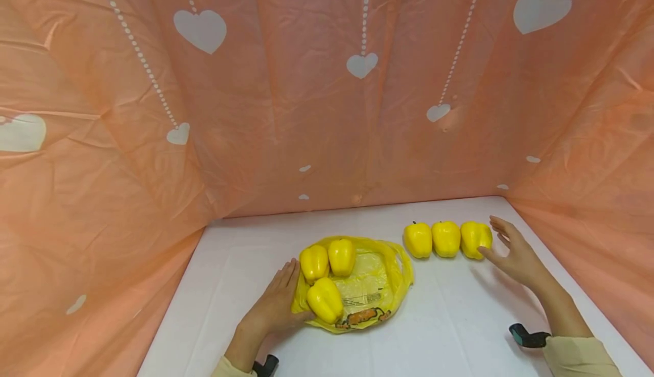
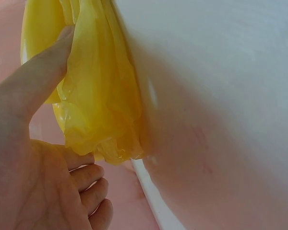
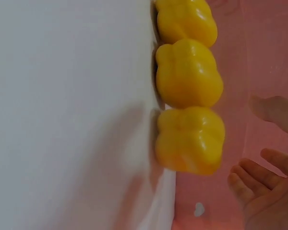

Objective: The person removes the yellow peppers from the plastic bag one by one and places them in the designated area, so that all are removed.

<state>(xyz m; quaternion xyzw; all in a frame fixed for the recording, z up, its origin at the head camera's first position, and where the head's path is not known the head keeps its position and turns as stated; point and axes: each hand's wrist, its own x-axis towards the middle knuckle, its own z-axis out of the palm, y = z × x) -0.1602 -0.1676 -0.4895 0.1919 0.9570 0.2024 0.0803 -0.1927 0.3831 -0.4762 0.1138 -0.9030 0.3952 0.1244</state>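
A yellow plastic bag (image 1: 365, 277) lies spread with its mouth up, printed inside and along its near edge. Three yellow bell peppers (image 1: 325, 301) sit in its left half. My left hand (image 1: 278, 300) rests along the bag's left side, fingers straight; in the left wrist view its thumb (image 2: 48, 69) reaches to a fold of the bag. Right of the bag, three more yellow bell peppers (image 1: 446, 239) stand in a row. My right hand (image 1: 518, 258) is spread beside the rightmost pepper (image 3: 191, 140), and in the right wrist view a gap shows between them.
A white table (image 1: 439, 320) carries everything. Peach-coloured curtain cloth (image 1: 327, 110) with white hearts encloses its back and both sides. A dark wrist device (image 1: 528, 337) sits by the right wrist, and another (image 1: 267, 365) by the left.
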